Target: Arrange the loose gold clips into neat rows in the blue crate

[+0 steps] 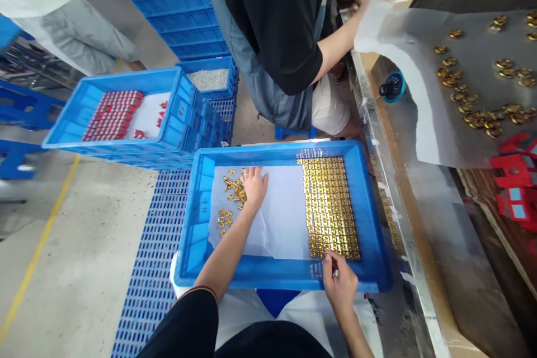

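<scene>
Workshop floor of grey concrete (84,246), crossed at left by a yellow line; a co-worker in a dark top (272,17) sits ahead, beside a metal-edged bench at right. Across the person's lap: a shallow, rectangular blue plastic tray (277,276), lined with a white paper sheet (283,212).

Tray contents: small, shiny gold-coloured loose pieces (230,189) lie scattered at the left end, on the paper. At the right end, a tight block of shiny gold-coloured rows (329,201) stands in order. Bare paper between.

Left hand (254,185): palm down at the edge of the scatter, thumb apart from the fingers; fingertips reach among the pieces. Any grip there cannot be confirmed.

Right hand (342,282): thumb and forefinger nearly together at the block's near edge. Whether a piece sits between them, cannot tell.

Judgement: step in hand looks like moving loose pieces into rows, partway along. Next move calls for a clean pick of one piece and careful alignment, without nudging its neighbours.
</scene>
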Demonstrator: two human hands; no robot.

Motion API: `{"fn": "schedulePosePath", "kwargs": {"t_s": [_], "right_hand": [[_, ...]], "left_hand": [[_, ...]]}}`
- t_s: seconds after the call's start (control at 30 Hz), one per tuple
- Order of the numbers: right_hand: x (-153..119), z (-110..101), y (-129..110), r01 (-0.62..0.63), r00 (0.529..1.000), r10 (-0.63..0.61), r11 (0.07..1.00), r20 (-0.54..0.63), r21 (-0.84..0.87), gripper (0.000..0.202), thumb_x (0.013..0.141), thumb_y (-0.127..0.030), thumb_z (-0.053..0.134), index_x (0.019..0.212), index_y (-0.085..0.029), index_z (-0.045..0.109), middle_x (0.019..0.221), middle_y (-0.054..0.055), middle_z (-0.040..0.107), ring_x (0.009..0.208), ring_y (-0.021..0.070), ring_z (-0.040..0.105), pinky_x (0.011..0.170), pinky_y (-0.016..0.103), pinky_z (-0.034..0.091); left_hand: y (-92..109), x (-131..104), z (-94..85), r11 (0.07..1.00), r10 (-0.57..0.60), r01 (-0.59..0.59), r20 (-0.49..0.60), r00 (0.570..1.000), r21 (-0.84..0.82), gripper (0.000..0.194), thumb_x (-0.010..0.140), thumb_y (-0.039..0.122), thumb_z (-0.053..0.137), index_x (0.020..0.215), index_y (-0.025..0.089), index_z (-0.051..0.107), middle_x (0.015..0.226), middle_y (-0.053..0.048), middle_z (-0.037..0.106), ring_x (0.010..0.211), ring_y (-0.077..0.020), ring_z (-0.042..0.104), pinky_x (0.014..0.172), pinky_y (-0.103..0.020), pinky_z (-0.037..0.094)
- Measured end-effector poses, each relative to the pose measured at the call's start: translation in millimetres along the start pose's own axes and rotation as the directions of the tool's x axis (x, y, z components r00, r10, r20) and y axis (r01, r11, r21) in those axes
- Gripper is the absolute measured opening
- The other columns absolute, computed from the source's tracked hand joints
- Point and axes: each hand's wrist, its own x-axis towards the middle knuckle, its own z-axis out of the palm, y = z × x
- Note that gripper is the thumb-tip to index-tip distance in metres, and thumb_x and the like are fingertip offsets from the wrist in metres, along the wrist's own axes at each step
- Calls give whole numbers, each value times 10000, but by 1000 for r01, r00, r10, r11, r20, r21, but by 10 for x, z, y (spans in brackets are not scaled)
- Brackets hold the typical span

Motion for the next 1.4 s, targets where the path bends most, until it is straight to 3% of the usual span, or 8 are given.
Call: {"fn": "schedulePosePath", "kwargs": {"t_s": [0.13,0.4,0.53,0.73,0.97,1.2,1.3,1.4], "right_hand": [[5,-2,5,18,1000,-18,1000,-3,8,295,969,-358,482,892,-184,708,649,45,713,506,154,642,515,243,509],[25,-17,-31,34,999,-34,999,-3,26,286,973,-337,474,895,-179,699,646,41,710,480,144,624,510,237,510],[37,-21,-42,52,999,-52,997,-7,48,264,974,-306,482,898,-166,693,667,45,716,495,136,632,521,223,509],[32,-13,-30,63,998,-63,998,-8,22,281,982,-316,473,907,-155,691,666,47,716,489,129,624,528,218,510],[15,-3,-5,63,998,-63,998,10,11,287,990,-315,460,919,-157,690,664,43,711,508,123,630,543,211,513],[11,9,-1,53,998,-53,999,19,11,267,982,-304,477,925,-159,693,630,27,688,472,114,593,521,209,495],[3,17,5,54,998,-54,999,19,-1,276,985,-309,474,921,-155,695,645,35,697,483,113,603,532,208,500],[-16,29,20,28,999,-27,999,38,-27,326,992,-351,456,911,-158,706,657,49,708,496,122,612,543,221,512]], "left_hand": [[-228,27,-50,999,0,-7,157,988,40,139,898,247,543,913,210,677,973,-108,708,1012,-296,616,869,-399,439],[124,75,108,953,301,-284,196,933,-109,222,962,186,439,997,217,656,1057,-83,669,982,-197,636,855,-294,491],[114,-46,228,915,390,-350,218,895,-199,247,975,159,413,989,224,651,1147,-71,638,1029,-163,630,868,-259,504],[35,-59,375,933,332,-309,105,938,-183,183,922,218,558,1092,197,622,1148,-107,635,1084,-235,600,953,-374,489],[456,180,576,900,395,-360,114,911,-245,152,921,187,554,1035,208,652,1049,-89,657,1025,-239,609,931,-376,473],[750,298,614,919,343,-302,135,930,-253,135,932,203,546,1016,194,651,1049,-85,657,1013,-234,603,931,-360,453],[650,251,514,913,356,-316,129,926,-256,177,939,203,527,1078,199,637,1051,-83,657,1025,-231,600,927,-348,451],[348,121,319,941,306,-289,78,949,-178,208,954,229,496,1116,205,625,1049,-96,656,1048,-245,594,920,-358,442]]}}
